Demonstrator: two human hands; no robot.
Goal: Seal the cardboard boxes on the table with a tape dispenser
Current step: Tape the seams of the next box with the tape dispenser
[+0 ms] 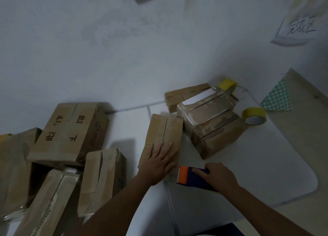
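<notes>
Cardboard, worn and brown, makes up the box [162, 138] in the middle of the white table [266, 164]; its 2 top flaps meet in a dark seam running away from the person. The left hand [159, 163] lies flat on the near end of this box, fingers straight and spread. The right hand [218, 175] grasps the tape dispenser [191, 178], dark blue with an orange front, index finger stretched along its top; the orange end sits just beside the box's near right corner. Behind, 3 closed boxes [209, 109] cluster near the wall, with 2 yellow tape rolls [254, 116] beside them. At left lies a pile of larger boxes [71, 131], one marked with black characters. Whether any box holds something cannot be told.
</notes>
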